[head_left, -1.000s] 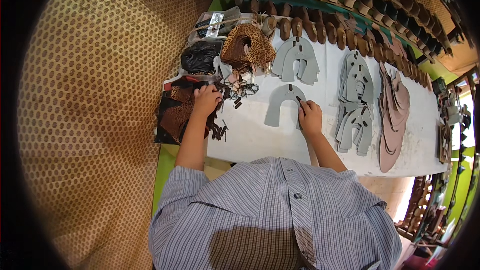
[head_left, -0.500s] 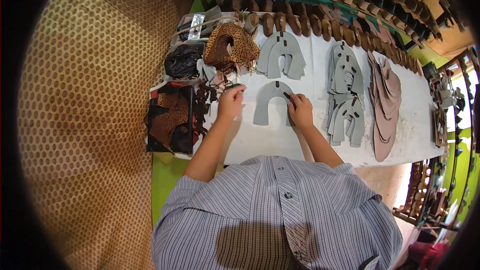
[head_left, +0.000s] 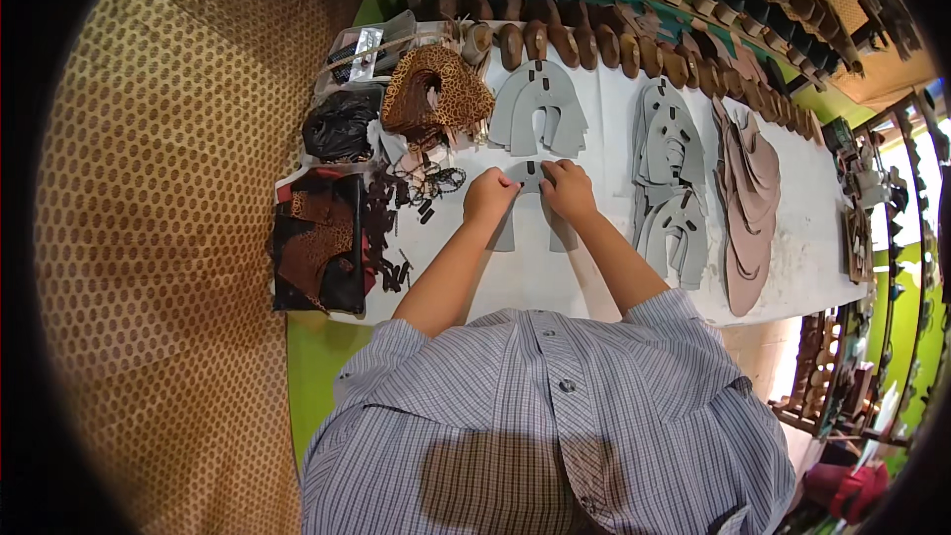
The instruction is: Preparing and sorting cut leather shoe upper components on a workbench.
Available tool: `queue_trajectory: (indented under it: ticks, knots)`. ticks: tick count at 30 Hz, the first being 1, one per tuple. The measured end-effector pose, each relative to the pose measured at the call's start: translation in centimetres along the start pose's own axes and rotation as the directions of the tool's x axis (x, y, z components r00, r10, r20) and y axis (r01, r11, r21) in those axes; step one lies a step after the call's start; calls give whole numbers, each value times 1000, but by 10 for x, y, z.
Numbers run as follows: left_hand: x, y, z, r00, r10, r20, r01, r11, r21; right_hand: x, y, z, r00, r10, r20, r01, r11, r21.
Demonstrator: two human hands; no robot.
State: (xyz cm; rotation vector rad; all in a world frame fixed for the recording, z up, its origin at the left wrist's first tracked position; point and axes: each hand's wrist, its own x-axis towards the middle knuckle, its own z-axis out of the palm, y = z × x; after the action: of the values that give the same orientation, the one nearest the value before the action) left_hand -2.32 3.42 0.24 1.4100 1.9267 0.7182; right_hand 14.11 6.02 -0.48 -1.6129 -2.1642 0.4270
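A grey U-shaped shoe-upper piece lies on the white table in front of me, its curved end pointing away. My left hand is closed in a pinch at the left of its curve, with a small dark strip at the fingertips. Bent over the right of the curve, my right hand presses and holds the piece. Another dark strip sits at the top of the curve, between my hands. Beyond are overlapping grey U-shaped pieces bearing similar dark strips.
Loose dark strips and a dark chain-like coil lie at left, near leopard-print material, a black bag and a box of scraps. Grey stacks and pinkish-brown pieces lie at right. Brown shoe lasts line the back.
My left hand has moved right, from beside the loose strips to the grey piece. My right hand has shifted up and left along the curve. The view has shifted slightly.
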Motion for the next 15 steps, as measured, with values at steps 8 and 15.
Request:
queue_trajectory:
  ticks: [8,15]
  knots:
    - [1,8,1,995,-14,95,3,993,114,16,-6,2,999,3,51,-3,1000,2]
    - [-10,2,3,852,524,-17,-493,811,316,33,2,3,980,24,199,-28,999,17]
